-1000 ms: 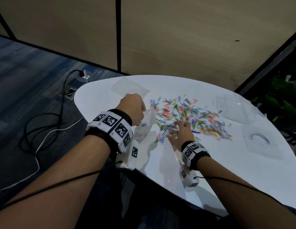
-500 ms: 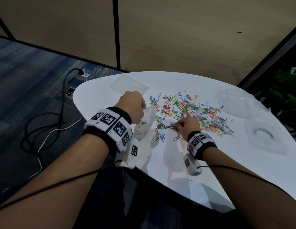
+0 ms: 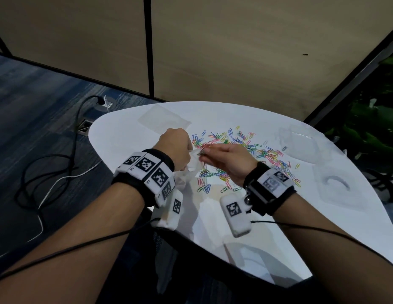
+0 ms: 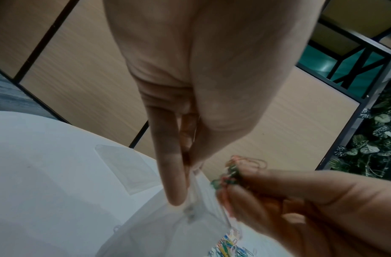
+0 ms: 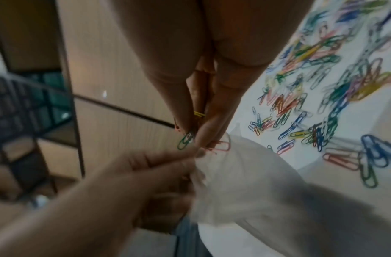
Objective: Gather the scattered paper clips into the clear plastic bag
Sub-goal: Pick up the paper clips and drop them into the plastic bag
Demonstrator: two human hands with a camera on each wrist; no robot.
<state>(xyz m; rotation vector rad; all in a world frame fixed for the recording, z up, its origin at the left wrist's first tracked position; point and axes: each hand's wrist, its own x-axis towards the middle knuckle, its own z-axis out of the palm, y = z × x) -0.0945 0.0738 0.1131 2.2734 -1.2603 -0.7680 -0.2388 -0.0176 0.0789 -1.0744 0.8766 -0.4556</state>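
Coloured paper clips (image 3: 252, 150) lie scattered over the middle of the white table (image 3: 125, 137). My left hand (image 3: 177, 148) pinches the top edge of the clear plastic bag (image 3: 194, 164) and holds it up near the table's left edge; the bag (image 4: 168, 229) hangs below the fingers. My right hand (image 3: 222, 156) pinches a small bunch of clips (image 4: 229, 175) right at the bag's mouth, touching the left hand's fingertips. In the right wrist view a green clip (image 5: 185, 140) and a red clip (image 5: 220, 146) stick out of that pinch above the bag (image 5: 245, 173).
A second flat clear bag (image 3: 163, 119) lies at the table's far left. Two clear plastic lids or trays (image 3: 301, 143) (image 3: 336, 185) sit at the right. Cables (image 3: 48, 172) run over the floor at left. A plant (image 3: 371, 128) stands beyond the right edge.
My right hand has lifted off the pile with a bunch of clips and moved left to the bag's mouth. My left hand keeps holding the bag up.
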